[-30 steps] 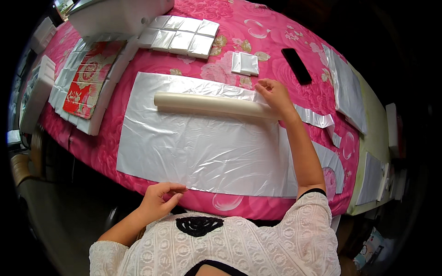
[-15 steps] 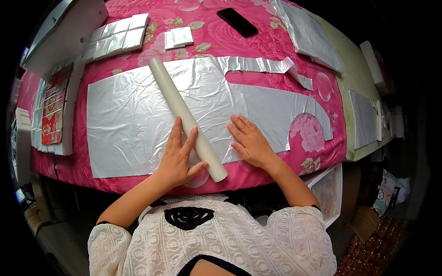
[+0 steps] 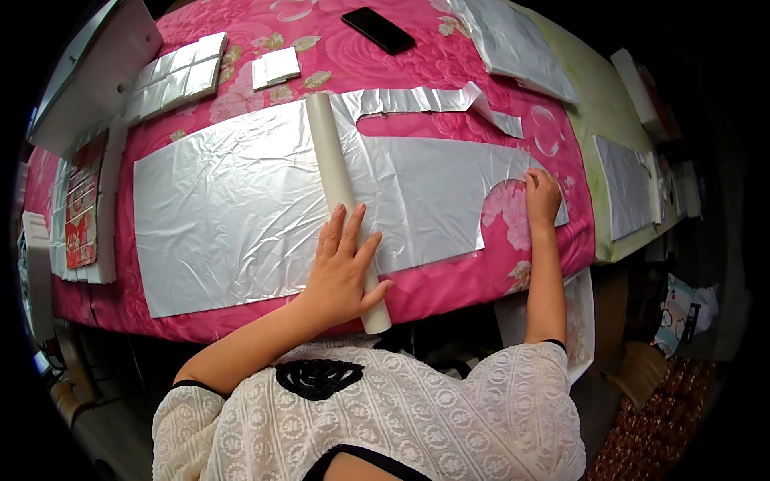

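Observation:
A thin silvery plastic sheet, with strap-like strips and rounded cut-outs at its right end, lies spread out in front of me. Across its middle rests a pale, smooth tube, tilted slightly, its near end sticking out past the table edge. My left hand lies on the near half of the tube, fingers spread and not wrapped round it. At the far right end of the sheet, my right hand is closed, fingertips pinching the curved strap beside the rounded cut-out.
A pink flowered cloth covers the table. Small folded white packets and a smaller pair lie at the back left, near a white box. A black phone and folded silvery sheets lie at the back.
My right hand has moved from flat on the sheet to its right end and closed on the strap. The tube has swung more upright and shifted right, with my left hand still on it.

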Action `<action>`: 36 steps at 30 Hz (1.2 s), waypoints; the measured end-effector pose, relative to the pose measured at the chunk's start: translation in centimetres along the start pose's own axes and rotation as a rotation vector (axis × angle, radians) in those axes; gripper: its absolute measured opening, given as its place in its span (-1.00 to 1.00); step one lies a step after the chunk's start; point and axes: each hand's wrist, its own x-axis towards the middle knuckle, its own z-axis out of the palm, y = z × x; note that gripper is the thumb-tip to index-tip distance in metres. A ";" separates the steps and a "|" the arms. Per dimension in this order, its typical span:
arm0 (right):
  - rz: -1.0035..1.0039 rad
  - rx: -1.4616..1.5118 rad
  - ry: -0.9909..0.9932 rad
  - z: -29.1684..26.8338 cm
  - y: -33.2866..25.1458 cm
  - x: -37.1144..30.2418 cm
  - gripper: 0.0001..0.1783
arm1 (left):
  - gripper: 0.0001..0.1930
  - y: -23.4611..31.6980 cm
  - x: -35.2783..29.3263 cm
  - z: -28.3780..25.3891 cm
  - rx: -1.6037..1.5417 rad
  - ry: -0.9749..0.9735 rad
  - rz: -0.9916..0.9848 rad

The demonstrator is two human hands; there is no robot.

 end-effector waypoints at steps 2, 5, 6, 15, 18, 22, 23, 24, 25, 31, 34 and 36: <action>-0.102 0.031 0.109 -0.9 -1.8 -0.2 -0.91 | -0.32 0.0 0.1 -0.1 -0.035 0.014 0.018; -0.052 0.283 0.079 -1.9 -8.9 -1.5 -0.87 | -0.34 -0.3 -0.3 -0.3 -0.216 0.087 0.048; -0.031 0.415 -0.009 -2.9 -12.0 -2.4 -0.87 | -0.36 -0.4 -0.2 -0.8 -0.352 0.106 0.077; -0.758 0.991 -0.417 -5.6 -29.1 -11.2 -0.72 | -0.87 -7.4 -1.8 -5.8 -1.491 -0.225 -0.714; -0.569 0.691 -0.403 -6.9 -27.8 -12.5 -0.70 | -0.89 -13.4 -4.9 -9.6 -1.329 -0.216 -0.838; -0.282 0.124 -0.680 -8.3 -26.1 -13.3 -0.46 | -0.89 -19.6 -8.7 -13.3 -1.061 -0.095 -0.862; -0.182 0.122 -0.785 -7.8 -25.8 -13.7 -0.40 | -0.89 -19.9 -8.8 -13.6 -1.010 -0.078 -0.902; -0.136 0.158 -0.826 -7.3 -25.4 -14.3 -0.42 | -0.89 -20.0 -9.0 -14.3 -0.958 -0.061 -0.941; -0.088 0.195 -0.866 -6.8 -25.1 -15.0 -0.43 | -0.90 -20.0 -8.8 -14.8 -0.904 -0.045 -0.979; 0.087 0.325 -0.976 -7.0 -24.0 -15.5 -0.51 | -0.92 -21.1 -8.6 -15.5 -0.603 -0.121 -0.923; 0.099 0.355 -0.993 -7.2 -23.5 -15.7 -0.51 | -0.85 -20.7 -8.5 -15.5 -0.196 -0.131 -0.818; 0.091 0.347 -1.006 -7.2 -23.3 -15.7 -0.54 | -0.76 -19.7 -7.9 -15.0 0.145 0.030 -0.555</action>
